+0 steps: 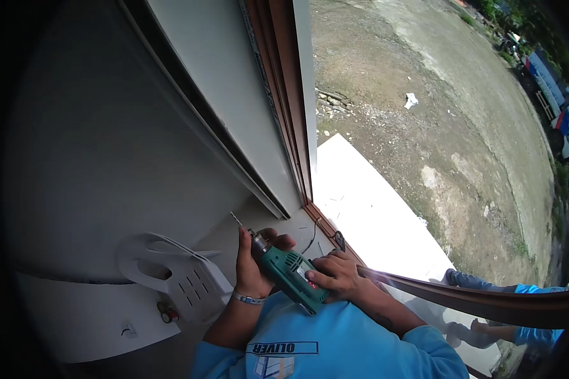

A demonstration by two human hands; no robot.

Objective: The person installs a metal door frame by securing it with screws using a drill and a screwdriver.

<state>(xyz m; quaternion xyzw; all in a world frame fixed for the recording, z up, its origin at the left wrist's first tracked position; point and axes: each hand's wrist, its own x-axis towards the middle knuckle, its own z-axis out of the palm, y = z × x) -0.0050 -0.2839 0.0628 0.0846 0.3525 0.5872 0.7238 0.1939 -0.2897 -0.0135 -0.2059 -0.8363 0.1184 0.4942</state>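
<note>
A green power drill (292, 273) with a thin bit (236, 218) in its chuck lies slantwise before my blue shirt, bit toward the upper left. My left hand (253, 268), a band round its wrist, cradles the front from below; its thumb is beside the chuck (258, 243) and its fingers curl up on the other side. From the right, my right hand (336, 275) grips the rear of the body, thumb across its upper side. The drill's handle is mostly hidden under this hand. Just beyond it are a black looped object (340, 240) and a dark cable (313, 237).
A white plastic chair (196, 284) and a small red-and-black roll (167, 312) are at left. Brown door framing (291, 114) runs beside pale panels (218, 63). Beyond the sill are bright paving (360, 196), dirt ground and a truck (566, 129). A person's blue sleeve (537, 288) shows at right.
</note>
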